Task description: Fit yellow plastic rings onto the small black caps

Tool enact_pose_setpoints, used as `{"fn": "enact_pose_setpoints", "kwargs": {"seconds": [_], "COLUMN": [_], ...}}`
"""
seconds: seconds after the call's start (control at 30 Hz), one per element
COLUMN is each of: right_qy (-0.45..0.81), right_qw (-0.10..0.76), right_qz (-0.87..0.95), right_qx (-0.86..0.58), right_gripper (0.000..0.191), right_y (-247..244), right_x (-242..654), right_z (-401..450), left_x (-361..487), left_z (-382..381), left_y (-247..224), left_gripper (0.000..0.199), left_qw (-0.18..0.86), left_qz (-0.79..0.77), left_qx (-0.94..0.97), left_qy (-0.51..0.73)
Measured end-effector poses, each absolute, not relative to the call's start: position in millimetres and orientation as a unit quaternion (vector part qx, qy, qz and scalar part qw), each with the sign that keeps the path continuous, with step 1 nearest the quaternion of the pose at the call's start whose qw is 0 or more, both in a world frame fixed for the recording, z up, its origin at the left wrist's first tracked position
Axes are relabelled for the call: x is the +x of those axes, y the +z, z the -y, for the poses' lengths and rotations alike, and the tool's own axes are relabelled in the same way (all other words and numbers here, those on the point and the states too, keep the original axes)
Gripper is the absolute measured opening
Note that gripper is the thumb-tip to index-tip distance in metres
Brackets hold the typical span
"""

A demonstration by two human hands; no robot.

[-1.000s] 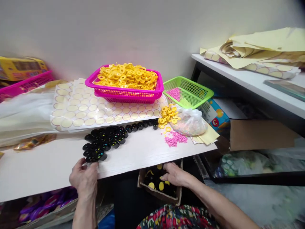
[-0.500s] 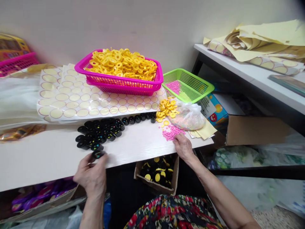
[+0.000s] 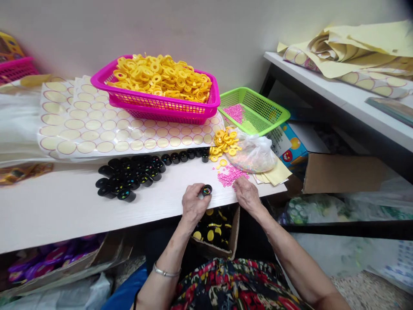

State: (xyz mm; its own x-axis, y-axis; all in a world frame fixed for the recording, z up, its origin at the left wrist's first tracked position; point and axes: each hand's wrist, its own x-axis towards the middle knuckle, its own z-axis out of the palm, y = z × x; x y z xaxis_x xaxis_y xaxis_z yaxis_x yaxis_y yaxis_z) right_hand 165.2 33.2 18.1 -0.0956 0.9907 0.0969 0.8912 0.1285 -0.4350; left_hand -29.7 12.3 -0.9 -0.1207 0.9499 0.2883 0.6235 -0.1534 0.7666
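Observation:
My left hand [image 3: 193,201] is closed around a small black cup [image 3: 207,190] with colourful bits inside, held over the table's front edge. At the pile of pink beads [image 3: 228,175], my right hand [image 3: 247,192] has its fingers pressed together; whatever they pinch is hidden. Many more black cups [image 3: 129,175] stand grouped on the table to the left, with a row of them running right along the sheets. Yellow ring-shaped pieces [image 3: 224,141] lie heaped just behind the beads. Beside them sits a clear plastic bag [image 3: 254,153] of small coloured bits.
A pink basket [image 3: 161,110] full of yellow pieces rests on sticker sheets [image 3: 87,135]. Behind the bag is a green basket [image 3: 267,125] with pink beads. Below the table edge, a cardboard box [image 3: 236,234] holds black cups with yellow tops. A white shelf [image 3: 338,101] stands right.
My left hand has taken a black cup from the front of the group and carried it right, close to the pink beads. My right hand has stayed by the beads.

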Motion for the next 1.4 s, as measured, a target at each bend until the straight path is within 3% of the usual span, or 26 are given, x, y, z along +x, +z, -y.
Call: {"fn": "enact_pose_setpoints", "kwargs": {"seconds": [0.33,0.6,0.9,1.1,1.2,1.4], "right_qy": [0.238,0.128,0.219,0.184,0.196,0.210], "right_qw": [0.316,0.182,0.094,0.020,0.040,0.161], "right_qz": [0.716,0.791,0.697,0.685,0.671,0.708], "right_qx": [-0.576,-0.571,-0.676,-0.705,-0.714,-0.655], "right_gripper": [0.011,0.024,0.017,0.016,0.013,0.018], "right_y": [12.5,19.3,34.6,40.9,39.4,26.8], "right_x": [184.7,174.9,170.8,163.6,164.7,177.7], "right_z": [-27.5,-13.7,-38.9,-48.6,-49.3,-38.4], "left_x": [-29.0,-28.8,-30.7,-29.7,-29.3,-30.1], "left_z": [-12.5,-12.4,-12.6,-13.4,-13.0,-12.5], "left_y": [-2.6,-3.9,-6.9,-6.4,-4.3,-5.4], "left_gripper": [0.020,0.023,0.025,0.026,0.025,0.026], "left_qw": [0.194,0.215,0.223,0.217,0.214,0.216], "left_qz": [-0.620,-0.613,-0.607,-0.608,-0.608,-0.604], "left_qx": [0.634,0.631,0.633,0.632,0.633,0.640], "left_qy": [0.418,0.424,0.426,0.429,0.428,0.423]}}
